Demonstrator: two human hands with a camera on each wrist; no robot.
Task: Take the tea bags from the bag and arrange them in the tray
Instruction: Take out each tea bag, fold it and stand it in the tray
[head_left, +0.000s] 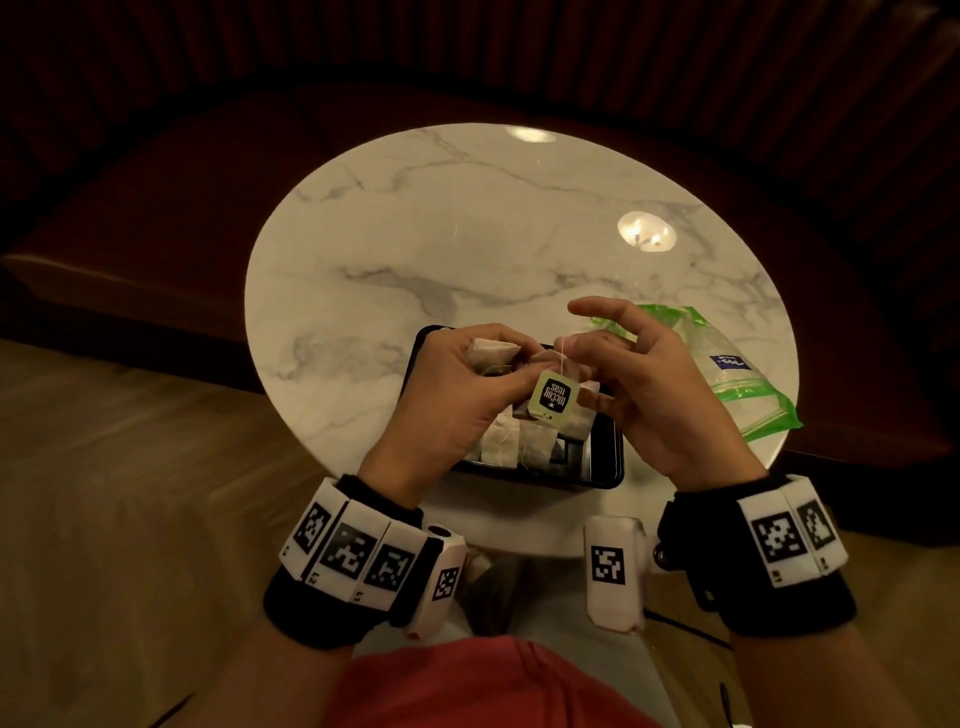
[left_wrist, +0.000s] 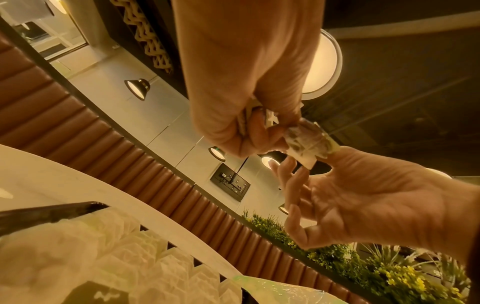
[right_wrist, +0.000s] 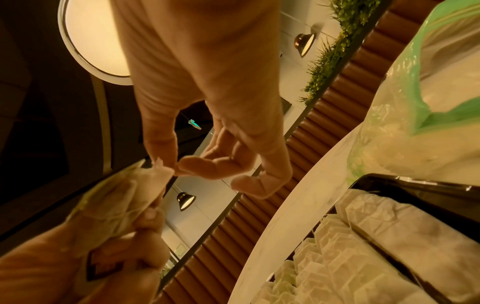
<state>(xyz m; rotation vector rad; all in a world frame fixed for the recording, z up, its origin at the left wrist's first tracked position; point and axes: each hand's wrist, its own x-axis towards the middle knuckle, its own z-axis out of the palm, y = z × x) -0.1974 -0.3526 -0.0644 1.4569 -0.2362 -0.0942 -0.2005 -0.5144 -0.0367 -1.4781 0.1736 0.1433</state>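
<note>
Both hands are held above the black tray (head_left: 605, 457), which serves as the landmark. A small bunch of tea bags (head_left: 493, 349) is gripped in the left hand (head_left: 457, 395), its fingers curled round the pale paper sachets just over the tray's far left part. One tea bag (left_wrist: 309, 142) at the edge of that bunch is pinched at its corner between the thumb and forefinger of the right hand (head_left: 644, 395); the remaining fingers (head_left: 597, 309) of that hand are spread and slightly bent, and nothing else is held by them. A thin string (head_left: 563, 358) is seen running down from the pinch to a green paper tag (head_left: 551, 397) with a dark printed label, which hangs over the middle of the tray.

Inside the tray, several tea bags (head_left: 501, 441) are laid in overlapping rows, seen most plainly in the wrist views; part of the dark tray floor on its right side is left bare. How many bags lie there cannot be told.

A clear plastic bag (head_left: 727, 364) with green edges and a small blue label is lain on the bench (head_left: 467, 234) just to the right of the tray, partly hidden behind the right hand. The bench is round and of white veined marble, and the tray is set near its closest edge. A brown padded seat (left_wrist: 78, 131) curves beyond the bench
</note>
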